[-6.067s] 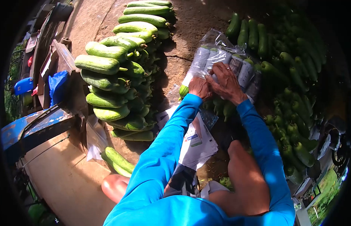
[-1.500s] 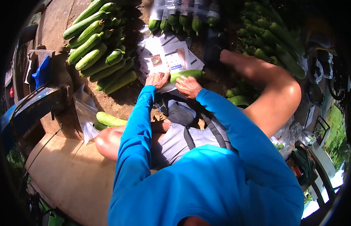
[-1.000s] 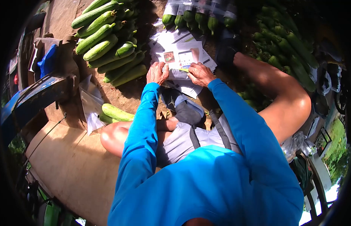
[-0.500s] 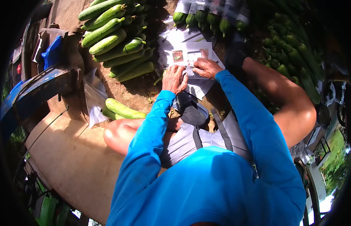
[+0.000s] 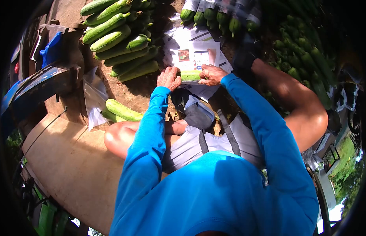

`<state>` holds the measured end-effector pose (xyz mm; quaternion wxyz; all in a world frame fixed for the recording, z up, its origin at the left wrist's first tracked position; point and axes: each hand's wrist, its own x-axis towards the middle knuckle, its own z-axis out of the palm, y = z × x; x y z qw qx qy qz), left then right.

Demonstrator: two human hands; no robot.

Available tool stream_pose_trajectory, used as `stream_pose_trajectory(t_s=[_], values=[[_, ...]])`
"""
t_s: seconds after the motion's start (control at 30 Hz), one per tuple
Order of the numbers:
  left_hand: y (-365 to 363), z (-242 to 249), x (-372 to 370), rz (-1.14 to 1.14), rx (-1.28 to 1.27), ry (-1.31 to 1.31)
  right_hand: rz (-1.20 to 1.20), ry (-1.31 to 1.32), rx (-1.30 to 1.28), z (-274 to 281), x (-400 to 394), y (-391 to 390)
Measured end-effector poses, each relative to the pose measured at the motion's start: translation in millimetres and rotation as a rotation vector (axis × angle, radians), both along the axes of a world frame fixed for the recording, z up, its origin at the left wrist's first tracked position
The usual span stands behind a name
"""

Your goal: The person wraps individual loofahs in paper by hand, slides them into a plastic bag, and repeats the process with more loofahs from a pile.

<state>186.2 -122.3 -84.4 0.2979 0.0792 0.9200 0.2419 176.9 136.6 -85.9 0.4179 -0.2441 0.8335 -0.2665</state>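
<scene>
Head view: left hand [image 5: 169,78] and right hand [image 5: 211,74] grip opposite ends of one cucumber [image 5: 190,75], steadied over printed sheets [image 5: 194,55], apparently for wrapping.

The stack of printed sheets [image 5: 196,59] lies on the ground as the landmark. A cucumber [image 5: 190,75] rests across its near edge, the left hand [image 5: 169,78] at its left end, the right hand [image 5: 211,74] at its right. Left of the sheets lies the cucumber pile [image 5: 118,37]; behind them the wrapped cucumbers [image 5: 216,15]; right, another heap [image 5: 305,59]. Near-left lies a plastic bag [image 5: 94,98] with two loose cucumbers [image 5: 121,111] beside it.
</scene>
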Motion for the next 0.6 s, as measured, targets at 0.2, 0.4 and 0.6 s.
stream_pose_trajectory(t_s=[0.2,0.4,0.6], values=[[4.2,9.4,-1.6,-0.279,-0.256,-0.08,0.054,0.186,-0.085,-2.1,21.9,3.2],[8.4,3.7,-7.0,-0.254,-0.235,-0.145,0.056,0.395,-0.025,-0.6,52.7,-4.6],[3.2,1.2,-7.0,-0.256,-0.085,0.042,0.072,0.364,-0.098,-12.8,48.9,-4.1]])
